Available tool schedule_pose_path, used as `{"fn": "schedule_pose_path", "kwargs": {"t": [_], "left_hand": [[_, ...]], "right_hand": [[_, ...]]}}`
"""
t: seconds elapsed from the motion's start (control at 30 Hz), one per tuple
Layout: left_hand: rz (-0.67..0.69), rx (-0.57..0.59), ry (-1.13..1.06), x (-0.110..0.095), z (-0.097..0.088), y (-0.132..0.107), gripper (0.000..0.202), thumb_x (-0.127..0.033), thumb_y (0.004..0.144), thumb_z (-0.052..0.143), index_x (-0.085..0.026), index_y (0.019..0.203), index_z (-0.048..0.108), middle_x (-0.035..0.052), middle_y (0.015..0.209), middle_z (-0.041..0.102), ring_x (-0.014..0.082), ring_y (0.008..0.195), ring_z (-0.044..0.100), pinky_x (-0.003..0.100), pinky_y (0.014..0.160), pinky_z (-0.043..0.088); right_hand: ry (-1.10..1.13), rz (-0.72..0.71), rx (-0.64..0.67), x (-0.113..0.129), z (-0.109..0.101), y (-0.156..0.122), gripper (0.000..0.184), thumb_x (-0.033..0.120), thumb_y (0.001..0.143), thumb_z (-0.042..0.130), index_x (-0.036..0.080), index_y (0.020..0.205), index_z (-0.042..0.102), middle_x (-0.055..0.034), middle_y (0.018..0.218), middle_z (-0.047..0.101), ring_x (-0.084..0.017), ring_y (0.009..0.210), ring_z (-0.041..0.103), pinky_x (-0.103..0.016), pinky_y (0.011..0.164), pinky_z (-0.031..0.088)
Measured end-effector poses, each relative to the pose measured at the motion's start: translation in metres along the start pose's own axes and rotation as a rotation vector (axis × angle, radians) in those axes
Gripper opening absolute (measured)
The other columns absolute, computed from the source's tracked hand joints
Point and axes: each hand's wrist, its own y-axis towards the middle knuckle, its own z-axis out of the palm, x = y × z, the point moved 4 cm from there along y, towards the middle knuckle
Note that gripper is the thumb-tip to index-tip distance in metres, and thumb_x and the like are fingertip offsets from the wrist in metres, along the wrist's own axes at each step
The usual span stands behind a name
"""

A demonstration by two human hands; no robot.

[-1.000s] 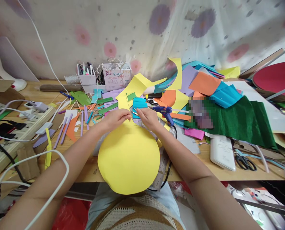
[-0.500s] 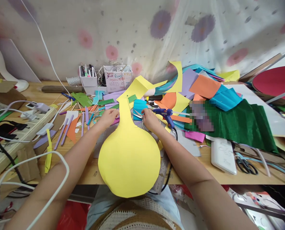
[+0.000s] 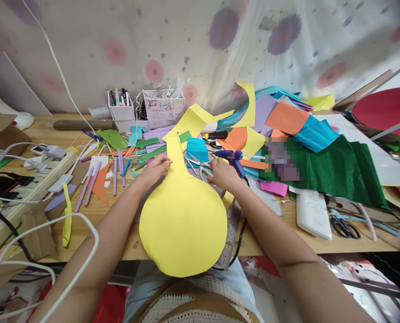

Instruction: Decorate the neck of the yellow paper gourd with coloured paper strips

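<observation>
A big yellow paper cut-out (image 3: pixel 182 224), round with a narrow neck, lies over the table's front edge and hangs above my lap. At the left side of its neck, my left hand (image 3: pixel 155 170) is closed, its fingertips pinched on the paper's edge. My right hand (image 3: pixel 225 174) is right of the neck, its curled fingers at the grey handles of a pair of scissors (image 3: pixel 197 164). Whether they grip the handles is partly hidden. The blades point left toward the neck. Just beyond that hand lies a blue glue gun (image 3: pixel 229 155).
Coloured paper scraps and a dark green sheet (image 3: pixel 341 172) pile up at the right. Nearby are a white power bank (image 3: pixel 312 215) and black-handled scissors (image 3: pixel 344 225). Purple strips (image 3: pixel 89 186) lie at the left, with a power strip (image 3: pixel 28 193) and looping white cables. A pen box (image 3: pixel 120 110) stands behind.
My right hand has moved right, toward the glue gun, and more of the scissors shows. My left hand stays at the neck. The yellow cut-out has shifted slightly.
</observation>
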Motion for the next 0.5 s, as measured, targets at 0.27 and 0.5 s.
{"fn": "schedule_pose_path", "kwargs": {"t": [0.27, 0.5], "left_hand": [[0.061, -0.047, 0.028, 0.004, 0.003, 0.000, 0.016, -0.033, 0.078, 0.056, -0.018, 0.073, 0.053, -0.0039, 0.062, 0.044, 0.0070, 0.054, 0.042, 0.018, 0.052, 0.034], [0.076, -0.076, -0.078, -0.005, -0.002, -0.003, 0.010, -0.025, 0.078, 0.058, -0.017, 0.074, 0.053, -0.0049, 0.057, 0.039, 0.0054, 0.047, 0.032, 0.017, 0.044, 0.027]], "right_hand": [[-0.087, -0.016, -0.033, 0.002, 0.002, 0.004, 0.043, 0.038, 0.073, 0.054, 0.006, 0.100, 0.059, -0.0211, 0.103, 0.061, -0.031, 0.100, 0.054, -0.036, 0.082, 0.039], [-0.074, 0.103, -0.045, -0.009, -0.022, -0.010, 0.042, 0.036, 0.070, 0.055, 0.006, 0.099, 0.061, -0.0212, 0.102, 0.060, -0.027, 0.087, 0.058, -0.030, 0.066, 0.040]]}}
